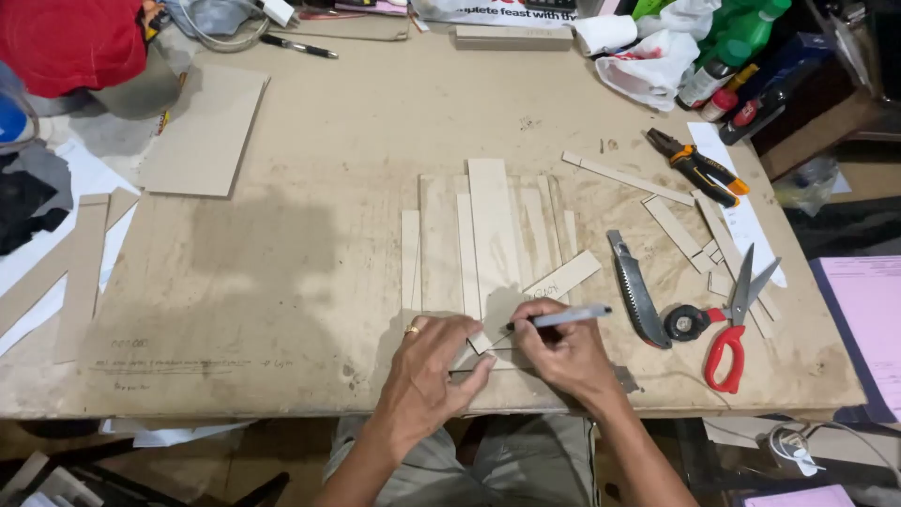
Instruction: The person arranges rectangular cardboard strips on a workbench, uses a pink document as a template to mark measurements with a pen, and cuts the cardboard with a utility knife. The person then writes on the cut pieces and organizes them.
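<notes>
The left hand [434,368] lies flat near the front edge of the table [310,282], fingers spread and pressing down on a small cardboard piece [481,342]; a gold ring shows on one finger. The right hand [561,355] is closed around a grey pen [561,317], its dark tip touching the cardboard just beside the left fingertips. Both hands sit at the near end of a stack of cardboard strips [490,235] laid side by side towards the middle of the table.

Just right of the right hand lies a folding saw [634,286], then red-handled scissors [734,329], partly open, near the front right corner. Further back along the right edge are orange-and-black pliers [699,169] and more loose strips [627,177].

A flat cardboard sheet [205,131] rests towards the back left corner. At the back right corner stand green bottles [741,38] beside a crumpled white plastic bag [652,66] with red print. A pink paper sheet [868,319] lies off the right edge, and a red cloth [70,42] sits at the back left.
</notes>
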